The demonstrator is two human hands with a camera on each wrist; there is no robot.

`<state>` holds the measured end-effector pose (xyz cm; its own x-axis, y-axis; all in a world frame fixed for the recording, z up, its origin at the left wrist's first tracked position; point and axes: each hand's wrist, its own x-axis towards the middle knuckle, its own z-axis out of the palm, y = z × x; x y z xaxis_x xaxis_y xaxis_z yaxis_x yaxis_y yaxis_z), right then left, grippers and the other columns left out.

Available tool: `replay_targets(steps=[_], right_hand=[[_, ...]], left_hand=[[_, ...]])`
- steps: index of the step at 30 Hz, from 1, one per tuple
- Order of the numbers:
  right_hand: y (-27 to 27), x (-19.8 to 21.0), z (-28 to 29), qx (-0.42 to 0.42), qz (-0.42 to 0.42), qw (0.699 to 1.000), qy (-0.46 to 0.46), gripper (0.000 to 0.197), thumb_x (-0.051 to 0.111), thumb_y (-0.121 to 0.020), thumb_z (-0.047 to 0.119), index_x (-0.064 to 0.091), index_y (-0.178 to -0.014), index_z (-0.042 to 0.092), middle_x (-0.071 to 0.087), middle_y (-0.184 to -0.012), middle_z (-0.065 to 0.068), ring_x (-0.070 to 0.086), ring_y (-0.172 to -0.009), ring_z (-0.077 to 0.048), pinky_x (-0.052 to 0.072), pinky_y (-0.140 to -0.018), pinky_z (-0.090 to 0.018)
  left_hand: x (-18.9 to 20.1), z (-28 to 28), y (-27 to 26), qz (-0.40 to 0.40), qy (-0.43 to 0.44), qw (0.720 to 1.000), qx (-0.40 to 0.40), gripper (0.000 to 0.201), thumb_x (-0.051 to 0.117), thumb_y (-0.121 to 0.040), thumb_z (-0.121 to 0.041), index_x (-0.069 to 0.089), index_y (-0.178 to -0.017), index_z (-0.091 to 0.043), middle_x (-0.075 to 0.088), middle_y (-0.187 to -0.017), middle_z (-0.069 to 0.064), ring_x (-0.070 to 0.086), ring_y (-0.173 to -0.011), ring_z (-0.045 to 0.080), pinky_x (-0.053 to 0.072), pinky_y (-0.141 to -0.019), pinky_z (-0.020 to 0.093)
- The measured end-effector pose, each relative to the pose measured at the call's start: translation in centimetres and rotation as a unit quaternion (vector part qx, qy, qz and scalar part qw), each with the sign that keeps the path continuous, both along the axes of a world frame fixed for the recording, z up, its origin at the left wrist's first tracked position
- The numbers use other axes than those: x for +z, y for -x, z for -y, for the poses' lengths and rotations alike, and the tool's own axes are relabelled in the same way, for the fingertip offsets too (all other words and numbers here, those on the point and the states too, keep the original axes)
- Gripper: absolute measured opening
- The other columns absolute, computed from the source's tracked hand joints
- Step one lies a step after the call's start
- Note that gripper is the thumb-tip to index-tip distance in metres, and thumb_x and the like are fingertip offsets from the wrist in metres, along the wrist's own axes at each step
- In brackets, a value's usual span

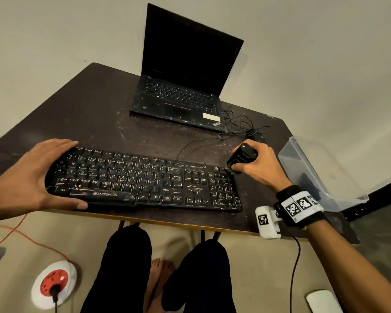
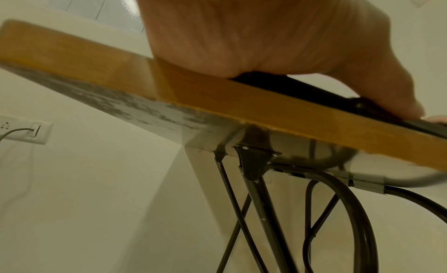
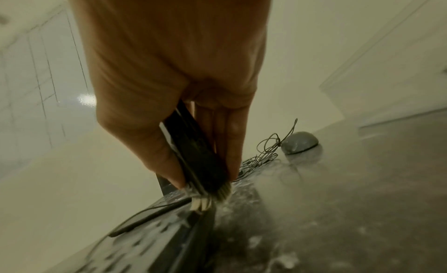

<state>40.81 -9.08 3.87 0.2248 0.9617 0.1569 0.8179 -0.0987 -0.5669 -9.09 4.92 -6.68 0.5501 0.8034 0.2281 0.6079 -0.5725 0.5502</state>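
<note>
A black keyboard (image 1: 142,179) with worn yellow lettering lies along the near edge of the dark table (image 1: 88,109). My left hand (image 1: 29,175) clasps its left end, fingers over the far edge and thumb along the near edge; in the left wrist view my left hand (image 2: 254,38) sits on the keyboard (image 2: 314,93) above the table edge (image 2: 217,97). My right hand (image 1: 261,164) grips a small black brush (image 1: 242,155). Its pale bristles (image 3: 205,198) touch the keyboard (image 3: 145,244) at its far right corner.
An open black laptop (image 1: 185,86) with a dark screen stands at the back of the table. A tangle of thin cable (image 1: 239,123) and a mouse (image 3: 300,142) lie to its right. A clear plastic bin (image 1: 314,172) stands at the table's right edge. A red socket (image 1: 54,283) lies on the floor.
</note>
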Motion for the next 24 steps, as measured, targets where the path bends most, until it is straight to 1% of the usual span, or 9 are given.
replay_targets(steps=[3, 6, 9, 10, 13, 15, 18, 20, 24], right_hand=[[0.3, 0.0, -0.2, 0.034, 0.002, 0.999, 0.017, 0.033, 0.092, -0.074, 0.009, 0.074, -0.099, 0.023, 0.077, -0.096, 0.008, 0.073, -0.09, -0.003, 0.055, -0.08, -0.013], [0.5, 0.1, -0.6, 0.005, 0.015, 1.0, 0.0, 0.034, 0.091, -0.074, 0.01, 0.074, -0.099, 0.024, 0.077, -0.096, 0.009, 0.074, -0.092, -0.005, 0.06, -0.086, -0.026], [0.5, 0.3, -0.8, 0.025, -0.004, 0.999, 0.028, 0.035, 0.093, -0.073, 0.011, 0.074, -0.1, 0.023, 0.078, -0.096, 0.007, 0.075, -0.092, -0.009, 0.062, -0.088, -0.033], [0.7, 0.3, -1.1, 0.028, 0.002, 0.999, 0.025, 0.034, 0.093, -0.073, 0.011, 0.074, -0.099, 0.024, 0.078, -0.095, 0.007, 0.075, -0.092, -0.01, 0.062, -0.088, -0.034], [1.1, 0.4, -1.4, 0.009, 0.006, 1.0, 0.007, 0.033, 0.091, -0.073, 0.01, 0.074, -0.097, 0.023, 0.078, -0.092, 0.008, 0.075, -0.088, -0.007, 0.062, -0.085, -0.032], [1.4, 0.5, -1.5, 0.042, -0.019, 0.999, 0.029, 0.034, 0.092, -0.073, 0.007, 0.075, -0.098, 0.021, 0.079, -0.093, 0.006, 0.075, -0.089, -0.008, 0.062, -0.085, -0.031], [2.1, 0.4, -1.9, 0.041, -0.006, 0.999, 0.016, 0.033, 0.092, -0.073, 0.009, 0.074, -0.097, 0.022, 0.078, -0.094, 0.007, 0.075, -0.09, -0.008, 0.062, -0.089, -0.037], [2.5, 0.3, -1.8, 0.049, -0.01, 0.999, 0.016, 0.033, 0.091, -0.073, 0.011, 0.074, -0.097, 0.024, 0.078, -0.093, 0.007, 0.075, -0.089, -0.008, 0.063, -0.088, -0.039], [2.8, 0.3, -2.5, 0.062, 0.008, 0.998, 0.014, 0.031, 0.089, -0.073, 0.012, 0.073, -0.096, 0.025, 0.078, -0.093, 0.004, 0.076, -0.089, -0.015, 0.064, -0.086, -0.047]], left_hand=[[-0.2, 0.1, 0.0, 0.019, -0.006, 1.0, -0.002, 0.147, 0.08, -0.035, -0.093, 0.042, -0.157, -0.02, 0.039, -0.155, -0.012, 0.032, -0.151, 0.022, 0.026, -0.124, 0.057], [0.0, 0.2, -0.1, 0.014, -0.007, 1.0, -0.001, 0.147, 0.079, -0.035, -0.093, 0.042, -0.156, -0.019, 0.04, -0.156, -0.01, 0.032, -0.151, 0.022, 0.026, -0.124, 0.055], [0.1, 0.2, 0.0, 0.014, 0.001, 1.0, -0.004, 0.148, 0.079, -0.035, -0.093, 0.039, -0.158, -0.021, 0.032, -0.154, -0.027, 0.031, -0.152, 0.02, 0.026, -0.124, 0.055], [0.1, 0.2, 0.1, 0.013, 0.003, 1.0, -0.005, 0.148, 0.08, -0.035, -0.093, 0.038, -0.158, -0.022, 0.03, -0.153, -0.029, 0.03, -0.152, 0.019, 0.026, -0.124, 0.056], [0.2, 0.2, 0.0, 0.003, 0.004, 1.0, -0.006, 0.147, 0.079, -0.036, -0.093, 0.038, -0.159, -0.023, 0.031, -0.153, -0.026, 0.031, -0.152, 0.02, 0.027, -0.123, 0.058], [0.2, 0.1, 0.1, 0.01, 0.004, 1.0, -0.007, 0.147, 0.078, -0.036, -0.094, 0.038, -0.158, -0.024, 0.032, -0.153, -0.025, 0.031, -0.151, 0.02, 0.028, -0.123, 0.058], [0.3, 0.3, 0.2, 0.001, 0.01, 1.0, -0.007, 0.148, 0.078, -0.037, -0.095, 0.038, -0.158, -0.021, 0.039, -0.157, -0.01, 0.031, -0.151, 0.021, 0.028, -0.123, 0.059], [0.4, 0.3, 0.0, 0.0, 0.013, 1.0, -0.004, 0.147, 0.079, -0.036, -0.094, 0.037, -0.159, -0.023, 0.04, -0.159, -0.005, 0.031, -0.151, 0.021, 0.028, -0.122, 0.059], [0.7, 0.5, 0.1, 0.005, 0.02, 1.0, -0.01, 0.148, 0.078, -0.037, -0.094, 0.036, -0.159, -0.022, 0.033, -0.153, -0.027, 0.03, -0.151, 0.018, 0.028, -0.123, 0.058]])
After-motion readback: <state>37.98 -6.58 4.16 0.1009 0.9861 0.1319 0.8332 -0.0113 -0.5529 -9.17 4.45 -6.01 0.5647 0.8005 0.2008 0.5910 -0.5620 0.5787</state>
